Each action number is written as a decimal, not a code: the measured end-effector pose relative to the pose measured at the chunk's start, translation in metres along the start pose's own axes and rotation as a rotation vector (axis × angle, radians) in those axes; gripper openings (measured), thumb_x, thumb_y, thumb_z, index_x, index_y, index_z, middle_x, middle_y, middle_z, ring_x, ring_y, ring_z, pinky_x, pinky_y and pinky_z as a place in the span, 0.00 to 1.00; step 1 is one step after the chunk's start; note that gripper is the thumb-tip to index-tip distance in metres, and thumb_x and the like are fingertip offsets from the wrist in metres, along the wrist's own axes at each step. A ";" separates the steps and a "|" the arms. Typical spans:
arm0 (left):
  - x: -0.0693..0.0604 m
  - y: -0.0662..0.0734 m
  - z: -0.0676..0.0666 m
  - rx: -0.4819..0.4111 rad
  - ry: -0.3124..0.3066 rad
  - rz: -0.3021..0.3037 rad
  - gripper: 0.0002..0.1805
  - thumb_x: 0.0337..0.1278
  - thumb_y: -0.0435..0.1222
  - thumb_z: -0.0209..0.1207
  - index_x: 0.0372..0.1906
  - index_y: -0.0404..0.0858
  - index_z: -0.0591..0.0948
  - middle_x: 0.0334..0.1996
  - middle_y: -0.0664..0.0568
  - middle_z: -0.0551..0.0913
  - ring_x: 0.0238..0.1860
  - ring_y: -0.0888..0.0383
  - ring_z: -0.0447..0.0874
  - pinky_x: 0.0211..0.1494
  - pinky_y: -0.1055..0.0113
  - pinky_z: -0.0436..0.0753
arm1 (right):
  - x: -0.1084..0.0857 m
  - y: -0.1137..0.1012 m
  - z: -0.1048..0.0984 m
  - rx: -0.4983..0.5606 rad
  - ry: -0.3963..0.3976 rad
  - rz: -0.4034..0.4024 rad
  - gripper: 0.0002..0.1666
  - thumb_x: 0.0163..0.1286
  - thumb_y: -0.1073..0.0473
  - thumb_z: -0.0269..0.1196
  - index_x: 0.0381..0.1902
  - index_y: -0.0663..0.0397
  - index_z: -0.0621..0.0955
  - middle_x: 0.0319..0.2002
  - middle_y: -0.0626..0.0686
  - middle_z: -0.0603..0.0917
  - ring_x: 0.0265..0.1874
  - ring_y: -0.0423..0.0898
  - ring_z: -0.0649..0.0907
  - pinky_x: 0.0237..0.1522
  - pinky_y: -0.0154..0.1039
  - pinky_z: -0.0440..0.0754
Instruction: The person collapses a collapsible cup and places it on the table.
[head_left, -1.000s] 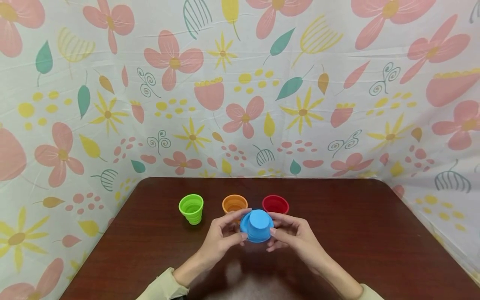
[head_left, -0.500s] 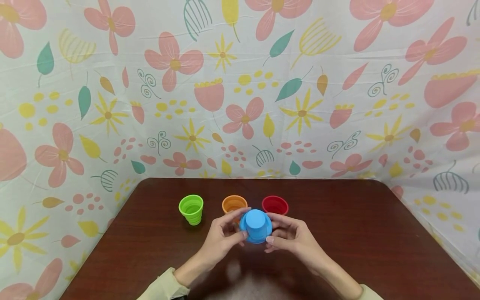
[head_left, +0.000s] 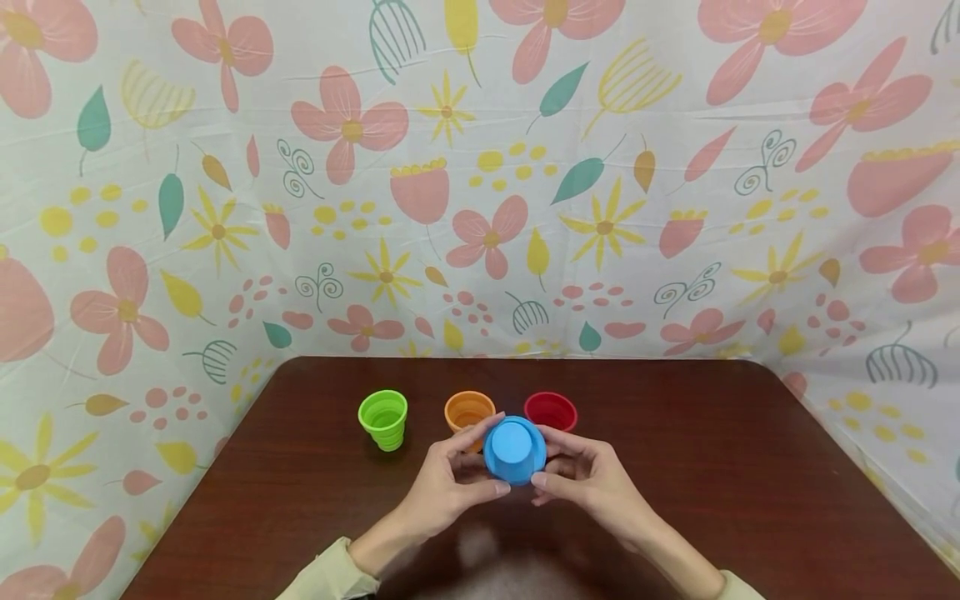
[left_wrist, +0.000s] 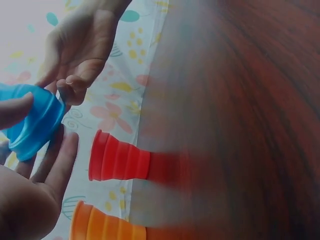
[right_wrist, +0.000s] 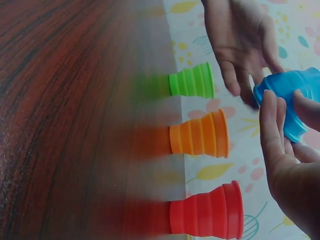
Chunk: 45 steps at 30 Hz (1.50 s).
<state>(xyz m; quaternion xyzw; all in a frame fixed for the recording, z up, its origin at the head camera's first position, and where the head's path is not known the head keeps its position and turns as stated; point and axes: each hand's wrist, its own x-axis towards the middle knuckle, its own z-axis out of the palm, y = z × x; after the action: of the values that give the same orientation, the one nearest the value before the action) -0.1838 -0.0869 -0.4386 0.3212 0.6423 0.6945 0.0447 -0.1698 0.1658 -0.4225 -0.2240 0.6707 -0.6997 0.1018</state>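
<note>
A blue collapsible cup (head_left: pixel 514 450) is held above the table between both hands, its narrow base turned towards the head camera. My left hand (head_left: pixel 450 479) grips its wide rim from the left, thumb at the lower edge and fingers at the upper edge. From the right, my right hand (head_left: pixel 596 482) pinches the same rim between thumb and fingers. In the left wrist view the blue cup (left_wrist: pixel 37 117) shows ridged, stepped walls. Just beyond the hands stand an orange cup (head_left: pixel 469 406), partly hidden by my left fingers, and a red cup (head_left: pixel 551 408).
A green collapsible cup (head_left: pixel 384 417) stands on the dark wooden table (head_left: pixel 720 467), left of the orange one. All three standing cups have their mouths upward. A flower-printed cloth (head_left: pixel 480 183) hangs behind the table and along its sides.
The blue cup has tilted so its base faces the head camera more squarely. My left thumb has slid right along the lower rim. The standing cups have not moved.
</note>
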 end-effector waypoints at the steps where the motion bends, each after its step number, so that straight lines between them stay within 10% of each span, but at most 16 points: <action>1: 0.000 0.000 0.000 0.000 0.000 -0.006 0.42 0.61 0.26 0.71 0.79 0.44 0.71 0.67 0.43 0.78 0.54 0.47 0.86 0.55 0.56 0.88 | 0.000 0.000 0.000 -0.004 0.004 0.002 0.37 0.71 0.70 0.68 0.76 0.68 0.70 0.49 0.67 0.83 0.41 0.59 0.89 0.46 0.57 0.89; 11: 0.000 -0.001 0.003 -0.034 0.015 -0.046 0.41 0.62 0.24 0.70 0.79 0.44 0.71 0.62 0.40 0.81 0.39 0.49 0.90 0.47 0.54 0.91 | 0.000 0.004 0.003 -0.026 0.017 -0.005 0.37 0.71 0.69 0.69 0.75 0.70 0.70 0.48 0.68 0.84 0.40 0.62 0.88 0.44 0.53 0.91; 31: 0.003 -0.002 0.009 -0.037 0.080 -0.053 0.40 0.58 0.22 0.69 0.76 0.43 0.74 0.60 0.39 0.83 0.42 0.47 0.88 0.40 0.52 0.91 | -0.001 0.002 0.011 -0.140 0.079 0.031 0.40 0.67 0.63 0.75 0.74 0.65 0.74 0.48 0.62 0.88 0.48 0.60 0.86 0.47 0.46 0.90; 45: 0.002 0.003 0.010 0.003 0.104 -0.092 0.39 0.57 0.23 0.67 0.75 0.43 0.76 0.59 0.42 0.84 0.44 0.47 0.84 0.37 0.60 0.91 | -0.001 -0.001 0.010 0.033 -0.005 0.067 0.38 0.70 0.65 0.69 0.74 0.72 0.71 0.49 0.64 0.87 0.42 0.62 0.90 0.48 0.49 0.90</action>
<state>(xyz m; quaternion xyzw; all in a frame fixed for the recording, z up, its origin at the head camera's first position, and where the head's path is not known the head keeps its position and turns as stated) -0.1792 -0.0781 -0.4357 0.2548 0.6588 0.7065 0.0428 -0.1640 0.1576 -0.4213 -0.2014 0.6659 -0.7064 0.1306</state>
